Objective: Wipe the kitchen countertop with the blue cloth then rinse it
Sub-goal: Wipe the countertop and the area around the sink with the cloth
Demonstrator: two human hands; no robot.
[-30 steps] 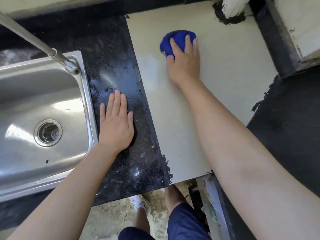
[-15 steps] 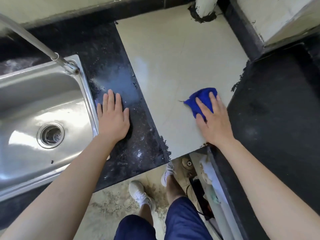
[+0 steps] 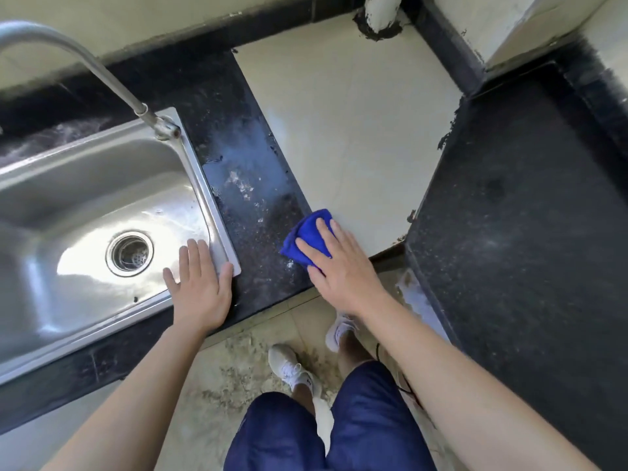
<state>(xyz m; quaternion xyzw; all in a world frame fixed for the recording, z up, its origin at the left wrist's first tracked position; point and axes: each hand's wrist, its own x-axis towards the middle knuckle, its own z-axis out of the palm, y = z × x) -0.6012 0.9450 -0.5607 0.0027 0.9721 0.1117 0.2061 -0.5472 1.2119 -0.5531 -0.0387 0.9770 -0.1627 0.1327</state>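
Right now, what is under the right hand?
Under the right hand lies the bunched blue cloth, pressed onto the dark counter at its edge with the pale slab. Whatever the palm covers is hidden.

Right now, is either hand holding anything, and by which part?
Right hand presses the bunched blue cloth from above, fingers over its near side. Left hand rests flat, holding nothing.

Right hand [image 3: 343, 266] presses blue cloth [image 3: 307, 240] on countertop [image 3: 251, 198]; left hand [image 3: 200, 287] flat on sink [image 3: 204, 185] corner.
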